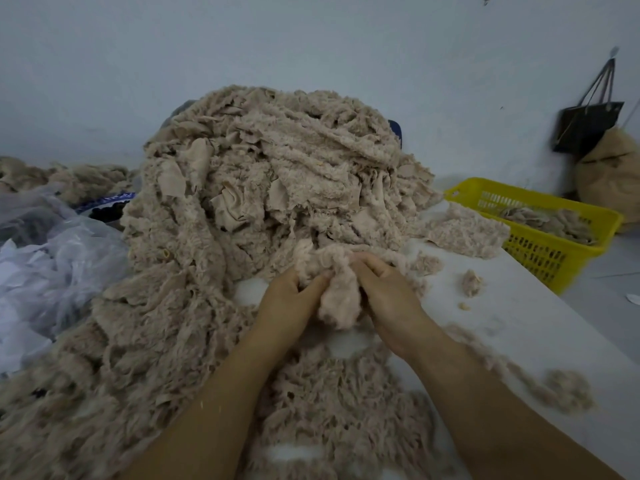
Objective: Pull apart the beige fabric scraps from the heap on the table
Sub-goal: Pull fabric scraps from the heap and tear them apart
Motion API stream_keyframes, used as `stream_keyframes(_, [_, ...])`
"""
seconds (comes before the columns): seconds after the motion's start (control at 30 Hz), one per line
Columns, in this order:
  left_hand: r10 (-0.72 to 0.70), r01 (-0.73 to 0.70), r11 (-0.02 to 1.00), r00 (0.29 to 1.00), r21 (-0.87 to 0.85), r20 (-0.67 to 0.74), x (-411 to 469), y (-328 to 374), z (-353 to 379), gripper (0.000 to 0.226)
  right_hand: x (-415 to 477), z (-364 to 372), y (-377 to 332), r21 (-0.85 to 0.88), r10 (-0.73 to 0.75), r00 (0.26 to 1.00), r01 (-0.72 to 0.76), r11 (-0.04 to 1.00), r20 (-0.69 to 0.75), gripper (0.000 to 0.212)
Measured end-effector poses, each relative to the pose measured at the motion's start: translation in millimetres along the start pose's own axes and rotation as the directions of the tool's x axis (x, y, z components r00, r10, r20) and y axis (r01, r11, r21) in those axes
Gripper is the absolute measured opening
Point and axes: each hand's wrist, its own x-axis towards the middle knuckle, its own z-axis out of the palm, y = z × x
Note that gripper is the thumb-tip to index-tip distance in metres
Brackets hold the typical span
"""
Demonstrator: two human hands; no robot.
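Your left hand [289,299] and right hand [388,292] both grip one fluffy beige scrap [337,289], fingers curled into its pile. It hangs crumpled between them, just before the heap [270,174] that fills the table's [519,317] far-left side.

1. Left hand [287,303]: back up, fingers curled, gripping a beige scrap [337,299]; bare left forearm [214,403] enters from 7 o'clock.
2. Right hand [391,296]: just beside, at its 3 o'clock, gripping the same scrap; bare right forearm [485,393] enters from 5 o'clock.

Fabric scraps [270,174] fluffy, matt pile cloth; basket [540,247] yellow perforated plastic; table [519,323] smooth white.
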Motion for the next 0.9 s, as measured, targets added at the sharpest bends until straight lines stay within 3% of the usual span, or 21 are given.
stream_keyframes(0.1, [-0.099,0.104,0.970,0.995,-0.219,0.035,0,1,-5,0.004,1,2,1,-0.022,0.000,1.000,0.000,1.000,-0.012,0.026])
stream_keyframes(0.17, [-0.166,0.187,0.906,0.982,-0.379,0.088,-1,6,-5,0.014,2,1,-1,-0.005,-0.008,0.998,0.008,1.000,-0.069,0.021])
stream_keyframes(0.23, [-0.219,0.248,0.794,0.968,-0.554,0.120,-1,13,-6,0.019,0,-1,-4,-0.044,-0.029,0.992,0.024,0.999,-0.122,0.037])
stream_keyframes(0.3, [-0.230,0.257,0.722,0.965,-0.643,0.127,-1,17,-7,0.028,-2,-2,-2,-0.080,-0.044,0.998,0.040,0.996,-0.043,0.062])
stream_keyframes(0.33, [-0.221,0.247,0.723,0.967,-0.646,0.123,-1,17,-8,0.033,-4,-1,-1,-0.125,-0.035,0.999,0.038,0.991,0.022,0.063])
stream_keyframes(0.4, [-0.213,0.243,0.772,0.970,-0.588,0.121,-2,12,-7,0.027,-7,4,0,-0.285,-0.011,0.993,0.045,0.957,0.120,0.044])
stream_keyframes(0.47, [-0.242,0.268,0.827,0.963,-0.495,0.118,-3,12,-7,0.020,-7,5,2,-0.384,-0.003,0.992,0.051,0.922,0.125,0.015])
stream_keyframes(0.57, [-0.193,0.235,0.864,0.971,-0.446,0.139,-4,14,-10,0.042,-7,1,2,-0.412,0.037,0.998,-0.012,0.911,0.052,0.018])
stream_keyframes(0.6, [-0.142,0.183,0.894,0.982,-0.409,0.127,-5,16,-11,0.045,-5,0,-1,-0.332,0.008,1.000,-0.016,0.943,-0.025,0.019])
stream_keyframes(0.67, [-0.053,0.071,0.970,0.995,-0.233,0.085,-5,15,-13,0.044,-2,-12,-10,0.016,-0.149,0.933,0.163,0.986,-0.328,0.023])
stream_keyframes(0.73, [-0.051,0.053,0.998,0.996,-0.016,0.074,-1,9,-11,0.039,1,-30,-26,0.280,-0.199,0.749,0.460,0.843,-0.632,0.028])
stream_keyframes(0.77, [-0.073,0.063,0.993,0.992,0.101,0.104,1,4,-10,0.041,3,-36,-29,0.320,-0.173,0.696,0.518,0.793,-0.697,0.033])
stream_keyframes(0.83, [-0.133,0.049,0.924,0.971,0.380,0.197,6,-7,-8,0.055,3,-38,-25,0.302,-0.085,0.704,0.406,0.862,-0.705,0.040])
stream_keyframes(0.9, [-0.163,-0.012,0.810,0.956,0.587,0.245,9,-15,-7,0.049,4,-31,-13,0.111,-0.026,0.771,0.125,0.986,-0.636,0.038])
